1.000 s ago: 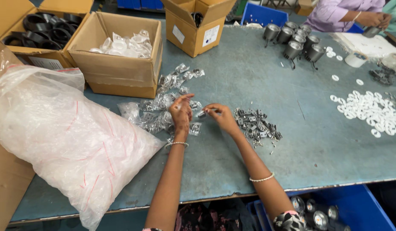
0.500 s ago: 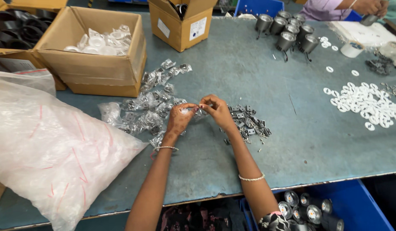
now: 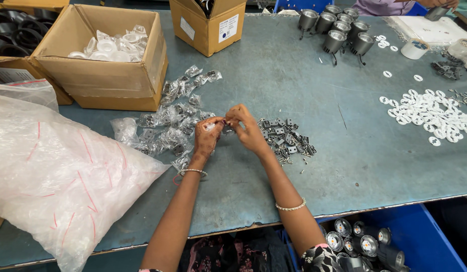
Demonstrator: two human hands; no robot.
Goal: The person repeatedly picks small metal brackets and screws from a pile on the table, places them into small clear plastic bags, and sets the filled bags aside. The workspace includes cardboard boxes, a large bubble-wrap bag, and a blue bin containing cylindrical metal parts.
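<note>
Both hands pinch one small clear packet above the grey-blue table.

Left hand and right hand meet fingertip to fingertip, fingers closed on the small packet held between them. Pile of small clear packets just left of the hands, loose metal brackets just right. Big plastic bag far left, open cardboard box behind the pile.
</note>
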